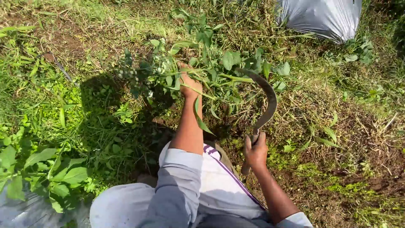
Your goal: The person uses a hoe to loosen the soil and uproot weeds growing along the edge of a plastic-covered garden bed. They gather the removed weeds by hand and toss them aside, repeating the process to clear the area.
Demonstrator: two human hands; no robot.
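My left hand [188,83] is closed around a bunch of green weed stems [213,76] with small pale flowers, held out over the ground. My right hand [255,152] grips the wooden handle of a sickle [268,105]. The dark curved blade arcs up and left, and its tip meets the stems just right of my left hand. My grey sleeve and white garment fill the bottom middle of the view.
A grey plastic sack [320,17] lies at the top right. Leafy plants [46,164] grow at the lower left, with grey sheeting below them. Cut dry grass and bare brown soil [371,160] spread to the right. A thin stick [63,71] lies at upper left.
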